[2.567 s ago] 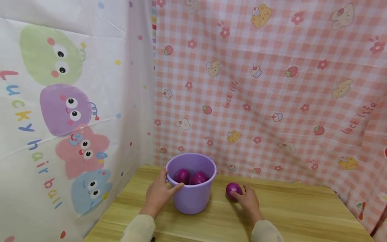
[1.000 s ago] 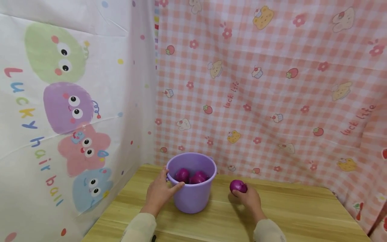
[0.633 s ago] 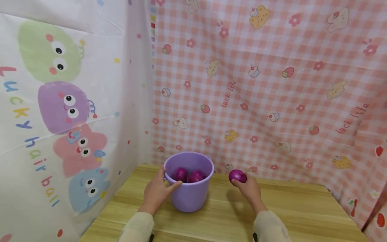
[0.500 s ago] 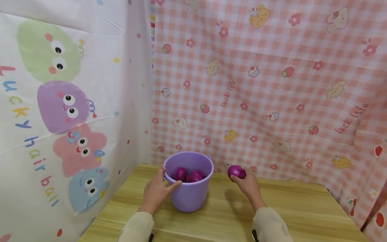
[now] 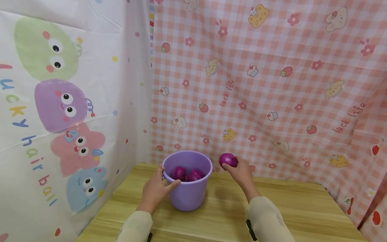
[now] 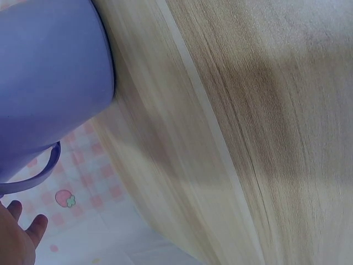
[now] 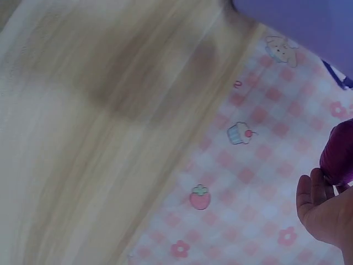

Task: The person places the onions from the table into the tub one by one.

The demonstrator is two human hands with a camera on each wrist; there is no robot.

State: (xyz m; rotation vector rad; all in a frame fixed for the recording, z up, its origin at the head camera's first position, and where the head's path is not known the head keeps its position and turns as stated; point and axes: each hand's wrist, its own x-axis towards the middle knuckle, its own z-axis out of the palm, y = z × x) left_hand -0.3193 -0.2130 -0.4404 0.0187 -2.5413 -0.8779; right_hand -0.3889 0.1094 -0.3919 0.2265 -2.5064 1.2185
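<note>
A purple bucket (image 5: pixel 188 196) stands on the wooden table, with two red onions (image 5: pixel 179 173) visible inside. My left hand (image 5: pixel 154 191) rests against the bucket's left side, its thumb laid straight along the front rim and its fingers spread by the far side. In the left wrist view, the fingertips show just beyond the bucket's handle (image 6: pixel 41 175). Raised above the table to the right of the bucket, a third red onion (image 5: pixel 227 160) is pinched between the thumb and fingers of my right hand (image 5: pixel 243 174). The right wrist view shows only part of that onion (image 7: pixel 339 154).
A wood-grain table (image 5: pixel 272 208) carries the bucket. Behind it hangs a pink checked cloth (image 5: pixel 266 90); a white cartoon-print cloth (image 5: pixel 121 101) hangs on the left. The right hand's onion is close to the bucket's right rim, slightly higher than it.
My right hand has gripped the onion, lifted it off the table and moved it up and left toward the bucket. The left hand has stayed at the bucket.
</note>
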